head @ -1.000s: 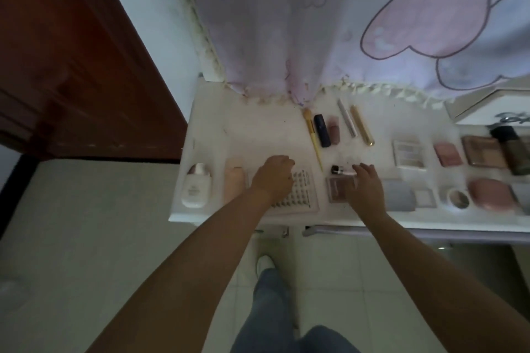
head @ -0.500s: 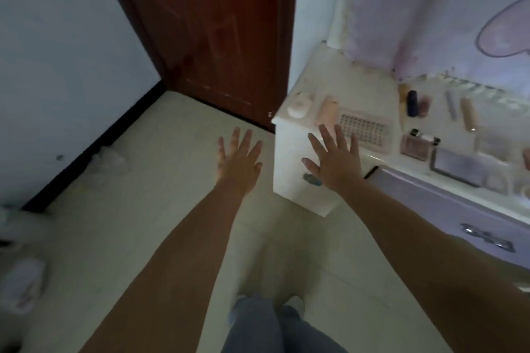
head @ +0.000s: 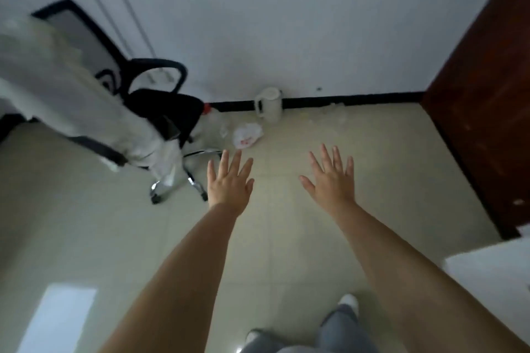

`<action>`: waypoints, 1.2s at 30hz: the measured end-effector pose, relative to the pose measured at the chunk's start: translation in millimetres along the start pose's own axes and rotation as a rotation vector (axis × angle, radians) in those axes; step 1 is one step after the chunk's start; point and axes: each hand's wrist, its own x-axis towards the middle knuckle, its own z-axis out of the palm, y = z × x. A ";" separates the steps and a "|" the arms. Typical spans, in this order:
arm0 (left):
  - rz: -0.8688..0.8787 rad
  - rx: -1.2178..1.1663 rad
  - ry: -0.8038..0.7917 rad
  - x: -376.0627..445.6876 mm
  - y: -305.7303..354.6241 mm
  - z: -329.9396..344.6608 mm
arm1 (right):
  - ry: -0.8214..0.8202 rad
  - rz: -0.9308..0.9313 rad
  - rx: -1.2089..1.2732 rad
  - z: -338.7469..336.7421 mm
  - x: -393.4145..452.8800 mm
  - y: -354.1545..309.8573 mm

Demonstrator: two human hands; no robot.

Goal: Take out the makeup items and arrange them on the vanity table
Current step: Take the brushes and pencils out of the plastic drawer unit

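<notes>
left hand (head: 229, 180): fingers spread, empty | right hand (head: 332, 180): fingers spread, empty | both over floor (head: 286, 238) | makeup: out of view | vanity (head: 493, 275) corner lower right | chair (head: 160, 112) left

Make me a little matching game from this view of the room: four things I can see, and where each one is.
Things:
1. kettle
2. office chair
3. plastic bag
4. door

Places:
A. right edge of the view
B. against the far wall's black skirting
C. far left, draped with white cloth
D. on the floor tiles, just in front of the kettle

Pairs: 1-B, 2-C, 3-D, 4-A
</notes>
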 end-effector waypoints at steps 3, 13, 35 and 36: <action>-0.246 -0.057 0.013 -50.7 -110.3 18.2 | -0.024 -0.234 -0.002 12.2 10.9 -118.6; -0.993 -0.243 0.002 -211.6 -353.1 81.4 | -0.057 -0.902 -0.080 52.8 11.1 -454.9; -1.640 -0.210 -0.004 -299.4 -890.8 111.3 | -0.011 -1.440 -0.139 89.1 66.7 -1109.8; -1.648 -0.212 0.001 -303.7 -918.8 114.6 | -0.012 -1.441 -0.140 91.6 66.1 -1139.8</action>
